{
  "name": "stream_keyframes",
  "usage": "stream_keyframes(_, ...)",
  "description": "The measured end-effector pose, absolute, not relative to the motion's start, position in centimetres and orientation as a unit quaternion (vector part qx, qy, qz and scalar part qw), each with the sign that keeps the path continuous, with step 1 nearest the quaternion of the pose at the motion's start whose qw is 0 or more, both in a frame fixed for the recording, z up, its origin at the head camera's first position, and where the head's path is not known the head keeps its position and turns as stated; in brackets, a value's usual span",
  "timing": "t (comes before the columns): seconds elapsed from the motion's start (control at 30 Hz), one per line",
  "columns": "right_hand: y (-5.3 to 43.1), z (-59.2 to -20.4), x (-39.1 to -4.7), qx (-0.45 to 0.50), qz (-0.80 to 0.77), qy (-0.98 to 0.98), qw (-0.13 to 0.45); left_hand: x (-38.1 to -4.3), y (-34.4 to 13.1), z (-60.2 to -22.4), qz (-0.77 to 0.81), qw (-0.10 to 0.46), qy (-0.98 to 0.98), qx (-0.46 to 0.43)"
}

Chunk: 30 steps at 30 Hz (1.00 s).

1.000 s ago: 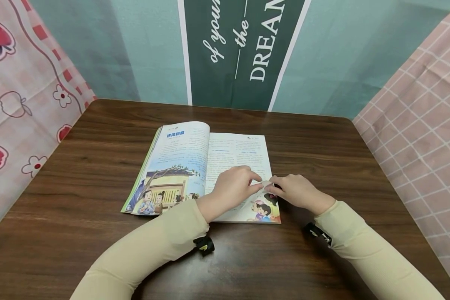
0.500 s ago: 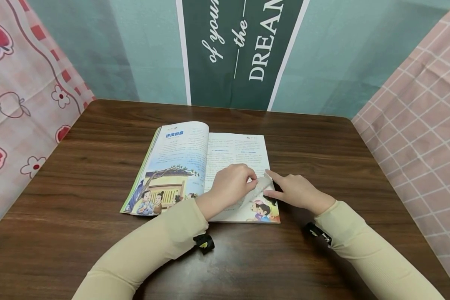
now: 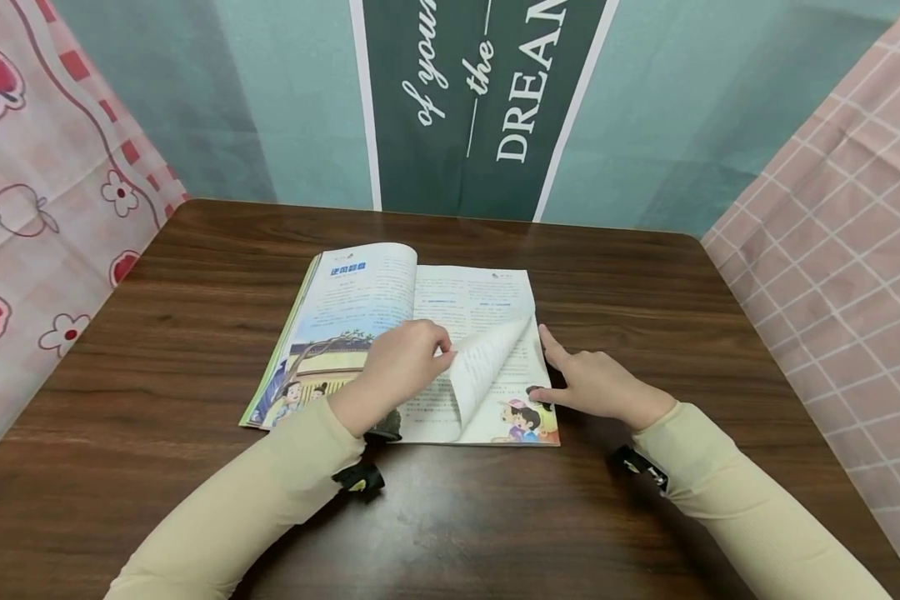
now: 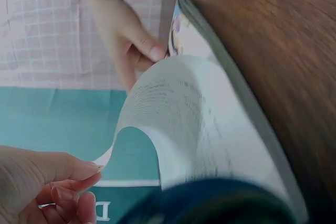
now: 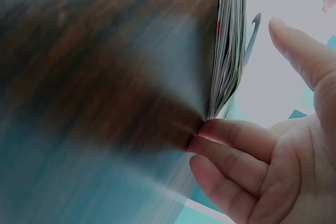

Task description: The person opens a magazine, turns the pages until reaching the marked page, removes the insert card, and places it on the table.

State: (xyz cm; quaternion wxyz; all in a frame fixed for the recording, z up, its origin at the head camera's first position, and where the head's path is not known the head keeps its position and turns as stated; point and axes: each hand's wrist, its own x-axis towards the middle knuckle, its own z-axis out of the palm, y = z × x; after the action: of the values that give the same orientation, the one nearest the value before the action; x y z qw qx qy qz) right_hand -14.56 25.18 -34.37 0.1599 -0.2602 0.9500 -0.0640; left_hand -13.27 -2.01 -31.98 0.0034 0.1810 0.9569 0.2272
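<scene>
An open magazine [image 3: 367, 304] lies on the table, with a drawing of a house and figures on its left page. My left hand [image 3: 405, 362] pinches a right-hand page [image 3: 483, 367] between thumb and fingers, and the page curls up toward the left. In the left wrist view the lifted page [image 4: 168, 90] arches away from that hand [image 4: 52, 182]. At the magazine's right side is my right hand [image 3: 600, 385], its thumb over the lower page. The right wrist view has this hand [image 5: 283, 156] with fingers extended, fingertips at the magazine's edge [image 5: 228, 45].
The magazine rests on a dark wooden table [image 3: 645, 292]. Behind it hangs a green cloth [image 3: 307, 108] with lettering. A patterned cloth [image 3: 67, 233] hangs at the left and a pink checked one [image 3: 855, 275] at the right. Black straps sit on both wrists.
My left hand has moved left, drawing the page corner with it, so the page curls over more widely. My right hand has released the page corner and spread its fingers beside the magazine's edge.
</scene>
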Motion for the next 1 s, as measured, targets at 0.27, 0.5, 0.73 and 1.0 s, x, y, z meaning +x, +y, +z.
stream_keyframes(0.27,25.5,-34.6,-14.4,-0.292,-0.051,0.942,0.159,-12.5,-6.9,-31.6,0.265,0.005,0.955,0.132)
stream_keyframes(0.5,25.9,-34.5,-14.3,-0.311,-0.038,0.937,0.152,-11.1,-12.0,-31.6,0.259,0.012,0.962,0.086)
stream_keyframes(0.73,25.8,-34.4,-14.4,-0.321,-0.031,0.932,0.164,-9.4,-15.4,-32.1,0.226,0.042,0.971,0.063)
stream_keyframes(1.0,26.0,-34.4,-14.3,-0.326,-0.034,0.927,0.182,-8.2,-17.5,-32.6,0.224,0.088,0.969,0.05)
